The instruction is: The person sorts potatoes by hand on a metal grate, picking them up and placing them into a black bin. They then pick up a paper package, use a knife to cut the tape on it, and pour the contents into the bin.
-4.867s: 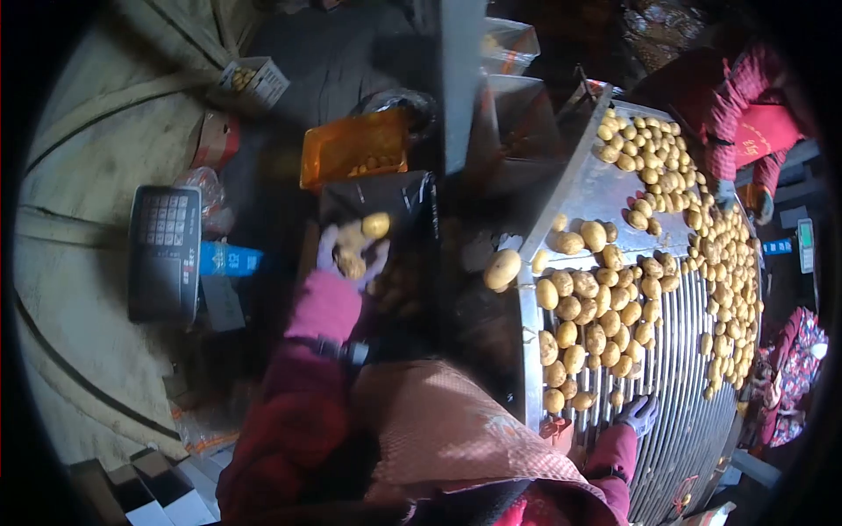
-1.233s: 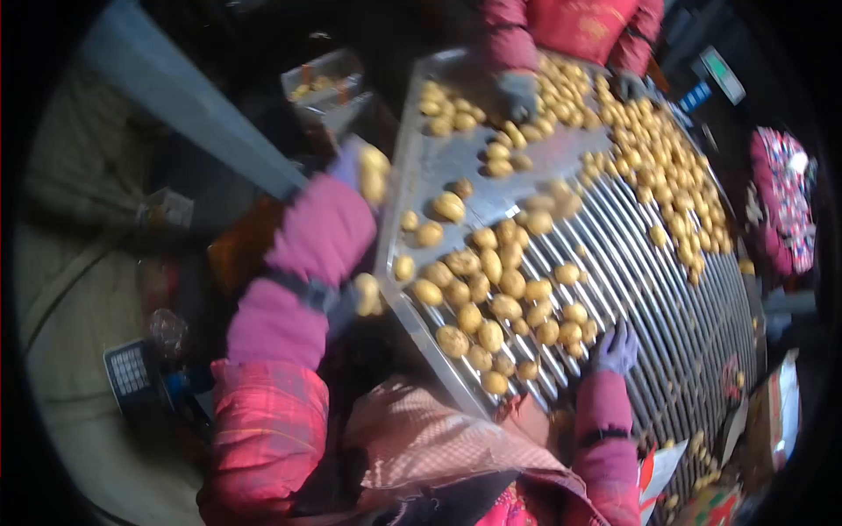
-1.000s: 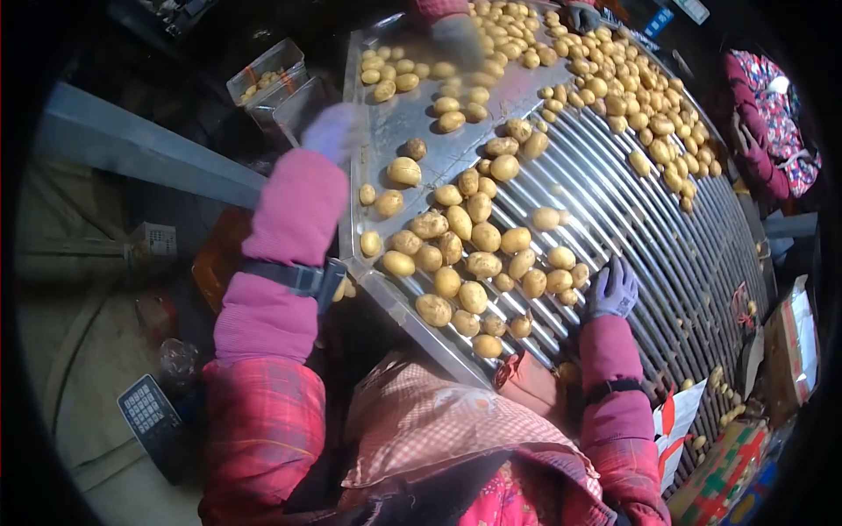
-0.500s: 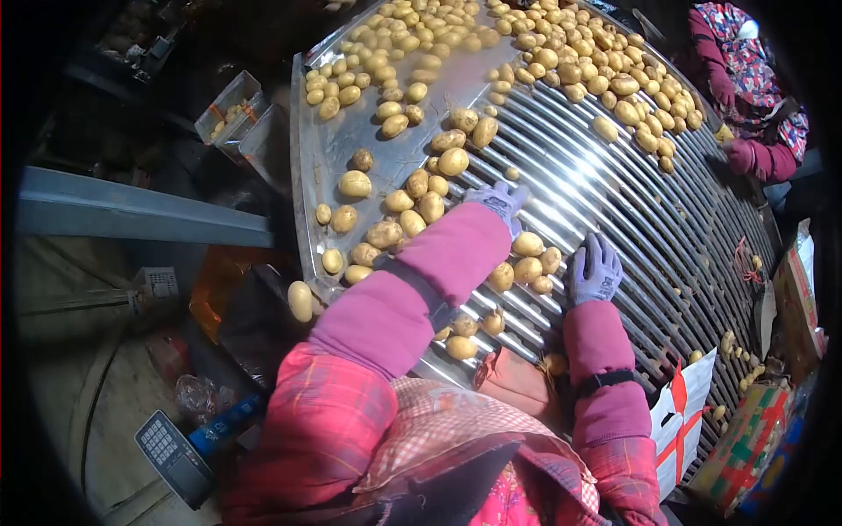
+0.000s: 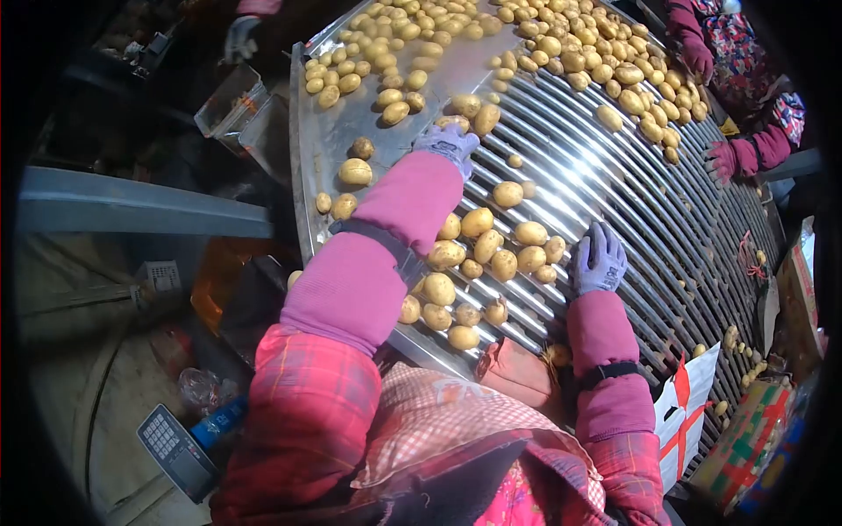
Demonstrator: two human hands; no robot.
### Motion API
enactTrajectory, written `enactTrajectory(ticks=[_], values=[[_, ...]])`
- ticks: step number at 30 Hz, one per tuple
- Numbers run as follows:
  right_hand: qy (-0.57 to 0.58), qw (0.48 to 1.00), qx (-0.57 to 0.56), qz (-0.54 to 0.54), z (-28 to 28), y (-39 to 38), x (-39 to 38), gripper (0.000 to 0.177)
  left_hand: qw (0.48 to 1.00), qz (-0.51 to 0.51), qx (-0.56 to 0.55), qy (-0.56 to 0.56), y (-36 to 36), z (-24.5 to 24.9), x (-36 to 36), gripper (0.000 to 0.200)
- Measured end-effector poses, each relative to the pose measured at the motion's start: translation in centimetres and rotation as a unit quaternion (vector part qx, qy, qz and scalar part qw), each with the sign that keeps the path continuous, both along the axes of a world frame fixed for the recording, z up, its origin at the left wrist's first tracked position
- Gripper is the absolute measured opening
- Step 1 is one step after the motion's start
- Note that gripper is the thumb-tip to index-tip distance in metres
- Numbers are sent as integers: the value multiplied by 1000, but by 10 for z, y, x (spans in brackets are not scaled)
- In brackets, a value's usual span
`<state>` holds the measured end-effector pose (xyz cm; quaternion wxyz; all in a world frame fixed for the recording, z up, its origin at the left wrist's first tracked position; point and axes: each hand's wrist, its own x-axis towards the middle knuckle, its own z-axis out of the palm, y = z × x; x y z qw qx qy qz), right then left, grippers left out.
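Note:
My left hand (image 5: 449,142), in a pale purple glove with a pink sleeve, reaches out over the roller sorting table (image 5: 614,175) and rests on potatoes near a large one (image 5: 465,106). My right hand (image 5: 600,259), gloved the same, lies flat and open on the rollers, just right of a cluster of potatoes (image 5: 491,250). Neither hand has a potato lifted. Many more potatoes (image 5: 561,44) cover the far end of the table.
Other people's gloved hands work at the far left (image 5: 237,37) and the right edge (image 5: 724,159). An orange crate (image 5: 210,285) and a scale (image 5: 175,451) sit on the floor to my left. A clear box (image 5: 230,103) hangs by the table's steel rim. Cartons (image 5: 745,438) stand lower right.
My left arm came back from the crate side, where it held potatoes, and now reaches farther up the table. My right hand has stayed flat on the rollers. The camera swung towards the table.

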<state>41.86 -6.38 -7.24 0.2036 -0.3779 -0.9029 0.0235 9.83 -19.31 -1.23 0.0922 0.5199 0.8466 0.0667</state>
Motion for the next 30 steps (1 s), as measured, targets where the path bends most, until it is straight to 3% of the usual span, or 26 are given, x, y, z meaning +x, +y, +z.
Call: enactTrajectory(ticks=[1, 3, 7, 9, 14, 16, 18, 21, 23, 24, 25, 28, 30], values=[[1, 1000, 1, 1, -1, 1, -1, 38, 1000, 1, 1, 1, -5, 4, -2, 40], [1, 1000, 16, 5, -3, 2, 1, 38, 988, -23, 73, -134, -22, 14, -1, 40], [13, 1000, 17, 10, -3, 1, 0, 37, 978, -98, 86, -163, -61, 32, 32, 40], [8, 1000, 15, 8, -2, 0, 0, 37, 991, -133, 0, -22, -73, 38, 53, 40], [1, 1000, 16, 7, -3, 2, 1, 37, 990, -87, -107, -1, -62, 60, 56, 43], [7, 1000, 24, 6, -4, 2, 0, 37, 989, -46, -101, -99, -56, 50, 53, 43], [2, 1000, 20, 6, -2, 3, 0, 37, 986, -28, -114, -121, -62, 43, 57, 45], [6, 1000, 20, 13, -4, 3, 1, 36, 960, 6, 68, -273, -83, 35, 43, 47], [4, 1000, 23, 11, -6, 4, 1, 36, 947, 76, 197, -243, -104, 40, 21, 43], [2, 1000, 21, 10, -5, 3, 1, 36, 938, 172, 194, -230, -111, 38, 2, 43], [0, 1000, 21, 8, -3, 3, 1, 36, 952, 168, 204, -153, -124, 34, -19, 42], [-1, 1000, 20, 13, -5, 3, 2, 37, 978, 121, 130, -110, -137, 5, -72, 46], [-5, 1000, 16, 7, -5, 4, 1, 37, 968, 112, -11, -223, -130, 3, -83, 52]])
